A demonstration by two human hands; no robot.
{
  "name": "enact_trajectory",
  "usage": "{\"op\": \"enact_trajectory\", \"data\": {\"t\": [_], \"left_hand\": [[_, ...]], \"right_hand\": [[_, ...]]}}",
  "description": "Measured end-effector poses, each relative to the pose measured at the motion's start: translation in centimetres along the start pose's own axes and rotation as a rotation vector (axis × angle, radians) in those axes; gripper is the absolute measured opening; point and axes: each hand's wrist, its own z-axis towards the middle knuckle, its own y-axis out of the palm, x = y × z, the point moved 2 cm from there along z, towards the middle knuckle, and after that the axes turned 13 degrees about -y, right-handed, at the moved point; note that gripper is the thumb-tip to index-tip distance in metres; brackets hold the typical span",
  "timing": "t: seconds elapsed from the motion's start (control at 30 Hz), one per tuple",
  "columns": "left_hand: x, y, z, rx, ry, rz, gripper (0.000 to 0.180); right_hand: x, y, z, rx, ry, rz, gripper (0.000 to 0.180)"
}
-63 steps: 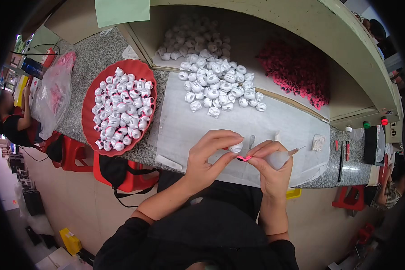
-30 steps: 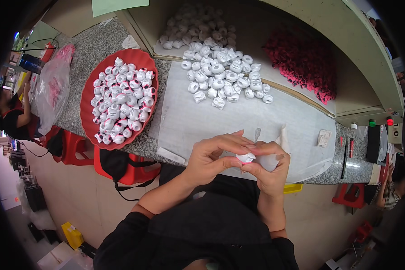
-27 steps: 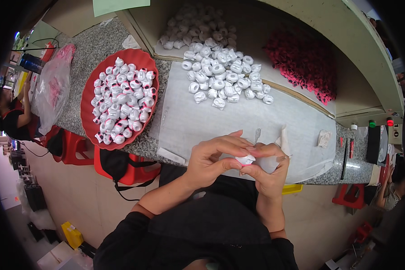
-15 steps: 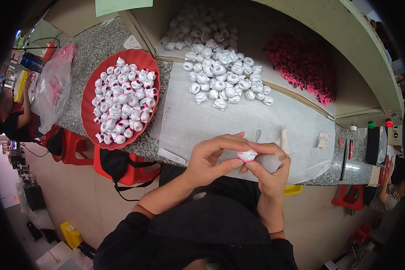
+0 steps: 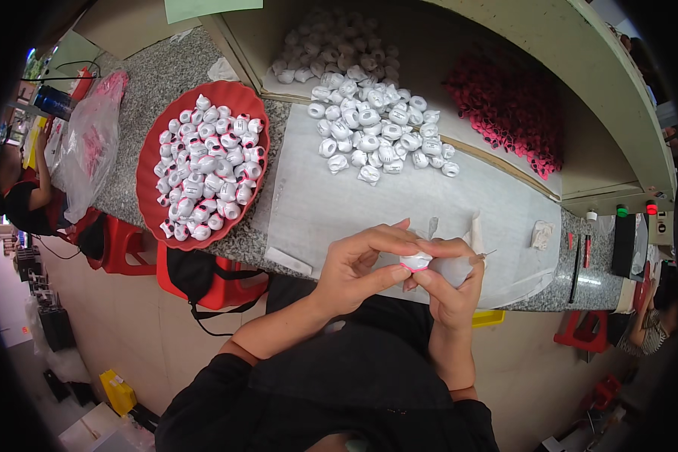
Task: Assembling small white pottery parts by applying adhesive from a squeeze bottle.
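Note:
Both my hands meet over the near edge of the work surface, holding a small white piece with a pink rim [image 5: 416, 261]. My left hand [image 5: 354, 265] pinches it between thumb and fingers from the left. From the other side, the thumb and fingertips of my right hand [image 5: 457, 290] press on the same piece. A translucent bottle with a thin needle tip [image 5: 452, 270] is also tucked in my right hand, its needle pointing right. Beyond my hands lies a heap of white ring-like pieces [image 5: 369, 124]. Fingers partly cover the held piece.
A red scalloped tray [image 5: 148, 162] at the left holds many white pieces with pink trim. Pink parts [image 5: 505, 113] fill the shelf compartment at the back right. White sheeting [image 5: 294, 203] covers the granite table. A crumpled tissue [image 5: 541, 235] lies right; a red stool [image 5: 226, 290] stands below.
My hands stay nearly in place, both still on the piece. The piece has tilted slightly between my fingertips, and the needle tip has risen a little.

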Motion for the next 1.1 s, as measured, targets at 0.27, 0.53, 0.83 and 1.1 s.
{"op": "enact_trajectory", "data": {"t": [0.27, 0.53, 0.83, 1.1], "left_hand": [[0.5, -0.6, 0.0, 0.074, -0.018, 0.098, 0.024], [-0.1, 0.3, -0.3, 0.007, 0.057, 0.074, 0.019], [5.6, -4.6, -1.5, 0.346, 0.230, 0.466, 0.024], [4.8, -4.6, 3.6, 0.408, 0.285, 1.509, 0.024]], "right_hand": [[0.8, 0.4, 0.3, 0.035, 0.031, 0.031, 0.025], [0.4, 0.6, -0.7, 0.046, -0.049, 0.022, 0.022], [1.2, 1.2, 0.9, -0.054, 0.054, 0.028, 0.038], [-0.3, -2.5, 0.5, 0.101, -0.049, -0.105, 0.050]]}}
